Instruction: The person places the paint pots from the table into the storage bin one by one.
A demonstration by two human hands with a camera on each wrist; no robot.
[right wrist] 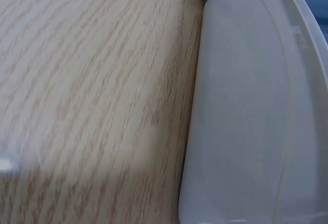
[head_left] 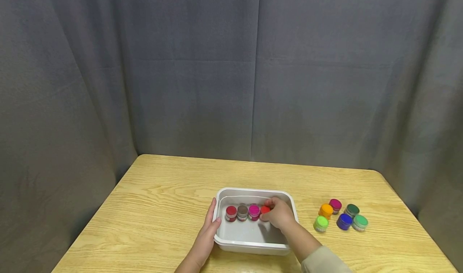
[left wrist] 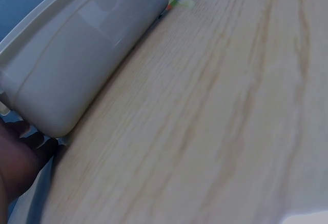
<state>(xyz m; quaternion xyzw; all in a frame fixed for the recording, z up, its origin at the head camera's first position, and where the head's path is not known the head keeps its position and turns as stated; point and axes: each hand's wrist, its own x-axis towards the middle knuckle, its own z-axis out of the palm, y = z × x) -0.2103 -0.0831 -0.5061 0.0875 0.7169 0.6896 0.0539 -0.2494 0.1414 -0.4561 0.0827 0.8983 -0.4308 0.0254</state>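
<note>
A white plastic tray stands on the table, with a row of small paint jars in it: a dark red jar, a brown jar, a magenta jar and, at the right end, a bright red jar. My right hand reaches inside and pinches the bright red jar between thumb and fingers; the jar is partly covered. At the tray's left side my left hand holds the wall, thumb by the rim and fingers along the outside. The left wrist view shows fingers at the tray's lower corner.
Right of the tray, several more paint jars sit on the wooden table, among them an orange jar, a lime green jar, a blue jar and a dark green jar. Grey curtains enclose the table's back and sides.
</note>
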